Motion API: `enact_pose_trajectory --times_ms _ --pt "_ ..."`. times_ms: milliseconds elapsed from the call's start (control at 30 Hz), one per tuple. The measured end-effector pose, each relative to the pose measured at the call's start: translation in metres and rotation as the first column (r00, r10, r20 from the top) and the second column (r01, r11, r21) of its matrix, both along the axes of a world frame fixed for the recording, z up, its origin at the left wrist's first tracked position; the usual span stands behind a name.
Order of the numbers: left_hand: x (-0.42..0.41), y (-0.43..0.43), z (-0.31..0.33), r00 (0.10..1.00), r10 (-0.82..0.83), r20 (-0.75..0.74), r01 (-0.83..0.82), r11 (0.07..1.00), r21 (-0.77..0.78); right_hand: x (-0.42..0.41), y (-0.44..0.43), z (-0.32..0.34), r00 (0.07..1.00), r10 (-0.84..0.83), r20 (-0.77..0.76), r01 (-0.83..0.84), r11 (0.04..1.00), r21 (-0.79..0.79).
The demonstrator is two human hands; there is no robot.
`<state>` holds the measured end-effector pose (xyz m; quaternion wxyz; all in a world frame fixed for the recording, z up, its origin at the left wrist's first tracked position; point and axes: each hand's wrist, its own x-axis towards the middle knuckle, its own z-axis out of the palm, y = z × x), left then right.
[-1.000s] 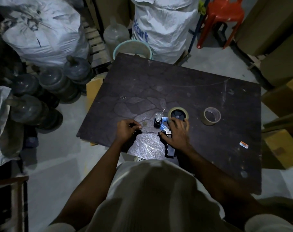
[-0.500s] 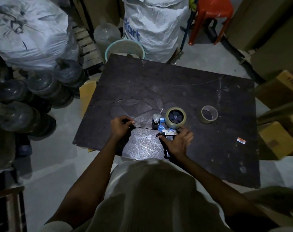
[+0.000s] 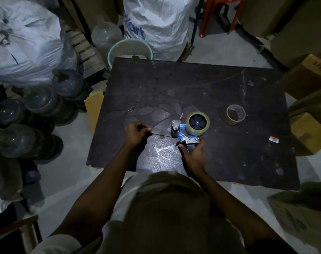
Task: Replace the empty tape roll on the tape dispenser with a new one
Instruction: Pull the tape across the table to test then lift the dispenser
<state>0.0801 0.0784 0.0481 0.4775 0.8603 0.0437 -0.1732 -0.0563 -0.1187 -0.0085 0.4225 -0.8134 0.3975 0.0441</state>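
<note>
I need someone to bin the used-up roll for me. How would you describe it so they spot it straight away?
Look at the dark table in the middle of the storeroom. Right of the blue tape dispenser, lying on its own, is the empty tape roll. Unlike the full roll mounted on the dispenser, it is only a thin brown ring with a hollow middle.

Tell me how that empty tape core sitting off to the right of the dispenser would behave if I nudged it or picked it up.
The empty tape core is a thin bare ring standing on its flat end, so it probably weighs very little and would slide rather than roll on the table. Tipped onto its curved side, it would likely roll. Its thin wall may flex under a hard squeeze.
</note>
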Motion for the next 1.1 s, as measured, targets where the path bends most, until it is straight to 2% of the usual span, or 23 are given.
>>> enact_pose_trajectory --times_ms 100,300,500,633,767,933,1033,1100 --pt "0.006 0.005 -0.009 0.997 -0.071 0.027 0.07 0.997 0.026 0.012 0.004 -0.003 0.993 0.028 -0.112 -0.03 0.999 -0.015" --pt "0.02 0.012 -0.014 0.99 -0.13 0.062 0.124 0.988 0.091 0.01 0.013 0.004 1.0 0.018 -0.019 -0.018 1.0 -0.005" --pt "0.026 0.008 -0.012 0.985 -0.169 0.037 0.167 0.984 0.057 0.003 0.006 0.015 0.998 0.037 -0.042 -0.04 0.996 -0.076" --pt "0.023 0.001 -0.007 0.988 -0.15 0.032 0.15 0.989 0.013 0.002 0.003 0.018 0.989 0.058 -0.136 -0.086 0.974 -0.209" --pt "0.018 -0.003 -0.007 0.979 -0.2 0.034 0.2 0.98 0.003 0.005 -0.008 0.019 0.961 0.002 -0.275 -0.073 0.965 -0.251" --pt "0.014 -0.005 -0.005 0.98 -0.195 0.029 0.195 0.98 -0.026 0.003 -0.01 0.024 0.96 0.004 -0.279 -0.078 0.964 -0.253" --pt "0.018 -0.003 -0.007 0.982 -0.184 0.039 0.185 0.982 -0.031 0.0 -0.011 0.024 0.979 -0.001 -0.204 -0.039 0.98 -0.193" --pt "0.02 -0.004 -0.008 0.982 -0.188 0.03 0.189 0.981 -0.033 -0.001 -0.017 0.021 0.986 -0.064 -0.157 0.065 0.998 0.003"
